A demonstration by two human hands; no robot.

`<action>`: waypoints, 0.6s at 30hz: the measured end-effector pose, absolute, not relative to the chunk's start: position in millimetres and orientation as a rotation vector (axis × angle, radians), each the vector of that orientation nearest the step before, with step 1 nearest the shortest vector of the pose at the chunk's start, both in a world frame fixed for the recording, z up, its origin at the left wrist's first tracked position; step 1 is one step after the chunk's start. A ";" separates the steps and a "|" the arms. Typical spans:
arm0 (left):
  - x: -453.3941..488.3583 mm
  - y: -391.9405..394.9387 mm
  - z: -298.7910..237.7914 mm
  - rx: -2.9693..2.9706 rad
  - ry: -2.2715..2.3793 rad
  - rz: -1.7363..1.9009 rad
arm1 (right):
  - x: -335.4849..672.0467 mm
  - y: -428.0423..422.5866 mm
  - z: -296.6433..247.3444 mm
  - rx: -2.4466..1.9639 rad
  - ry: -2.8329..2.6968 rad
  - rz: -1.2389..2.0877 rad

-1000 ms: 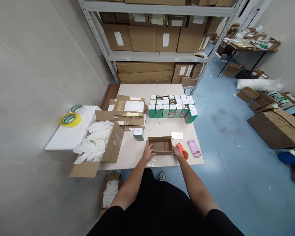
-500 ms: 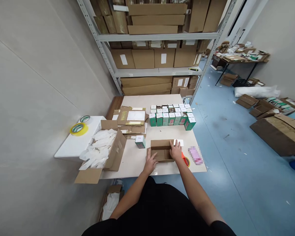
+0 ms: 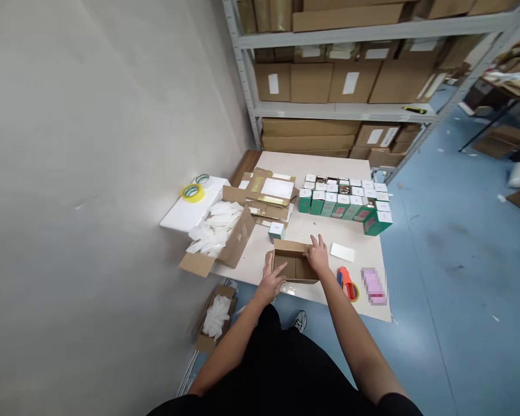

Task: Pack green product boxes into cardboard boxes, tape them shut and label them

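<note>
An open, shallow cardboard box (image 3: 291,246) stands near the table's front edge, its brown inside bare. My left hand (image 3: 271,282) grips its left end, fingers spread across the wall. At the right end, my right hand (image 3: 318,257) holds the wall, with some fingers raised beyond the rim. A small green and white carton (image 3: 276,232) sits just behind the box. To the right lie a white card (image 3: 342,252) and an orange tape dispenser (image 3: 345,281).
Rows of green and white cartons (image 3: 341,203) stand at the back right. Flattened cardboard (image 3: 268,211) lies at the back left, beside a carton (image 3: 239,238) of white paper. A blurred pink item (image 3: 374,286) lies right. Metal shelving (image 3: 338,110) stands behind the table.
The camera view has swung left and tilted. My right hand has come off the white card, which now lies apart from the box. Both hands remain at the cardboard box.
</note>
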State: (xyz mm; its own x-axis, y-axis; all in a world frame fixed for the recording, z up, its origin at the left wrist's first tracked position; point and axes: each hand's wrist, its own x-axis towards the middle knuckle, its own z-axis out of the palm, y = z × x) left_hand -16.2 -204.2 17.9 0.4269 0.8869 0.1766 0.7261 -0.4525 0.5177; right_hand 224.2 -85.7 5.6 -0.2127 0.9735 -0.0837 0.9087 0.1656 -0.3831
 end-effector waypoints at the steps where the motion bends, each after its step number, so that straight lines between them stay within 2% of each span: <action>1: -24.4 -209.1 19.7 2.308 1.409 0.617 | 216.0 -84.4 7.6 -1.780 -2.321 0.530; 10: -108.4 -246.3 10.7 2.100 1.704 0.684 | 120.9 -74.1 30.3 -1.586 -2.432 0.592; 18: -164.0 -282.2 -19.5 1.933 1.868 0.775 | -23.5 -51.5 47.2 -1.245 -2.441 0.688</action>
State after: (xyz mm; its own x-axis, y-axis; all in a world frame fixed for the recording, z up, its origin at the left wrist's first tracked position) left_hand -164.0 -282.2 -19.5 -0.0143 0.9891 0.1464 0.8022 -0.0760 0.5922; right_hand -23.5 -51.5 47.2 -0.5716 0.8184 0.0600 0.6667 0.5058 -0.5474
